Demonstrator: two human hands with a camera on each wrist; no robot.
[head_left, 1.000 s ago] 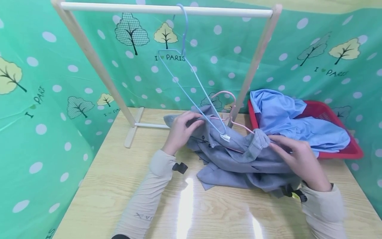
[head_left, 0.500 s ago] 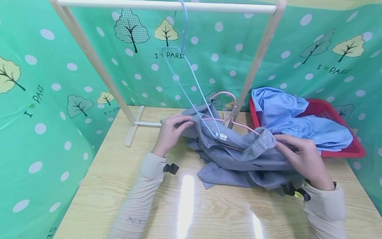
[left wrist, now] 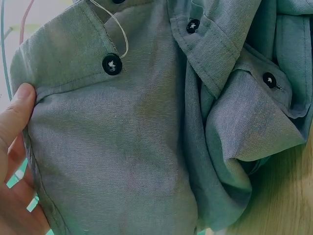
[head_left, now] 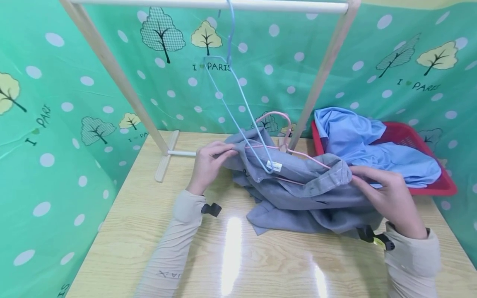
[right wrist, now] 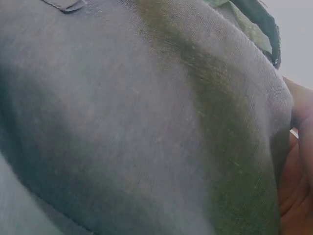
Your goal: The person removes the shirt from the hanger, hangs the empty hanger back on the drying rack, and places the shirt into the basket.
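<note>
A grey-blue button shirt point(head_left: 294, 198) lies bunched on the table, its upper part lifted between my hands. My left hand point(head_left: 208, 163) pinches its left side; the left wrist view shows the thumb on the cloth edge beside a dark button point(left wrist: 112, 64). At the collar's right end, my right hand point(head_left: 395, 203) pinches the fabric. A pink hanger point(head_left: 305, 155) sits partly inside the shirt, its hook sticking up behind the collar. From the rack a blue hanger point(head_left: 229, 54) hangs, its lower end in front of the collar label point(head_left: 274, 166). Cloth point(right wrist: 137, 107) fills most of the right wrist view.
A wooden rack with a white bar point(head_left: 283, 6) stands at the back of the table point(head_left: 141, 231). To the right, a red basket point(head_left: 443, 182) holds light blue cloth point(head_left: 346, 128). Behind everything hangs a green patterned curtain point(head_left: 171, 82).
My left hand has moved left and my right hand slightly right, spreading the collar wider. More of the pink hanger shows inside it. The blue hanger's lower end has swung a little left.
</note>
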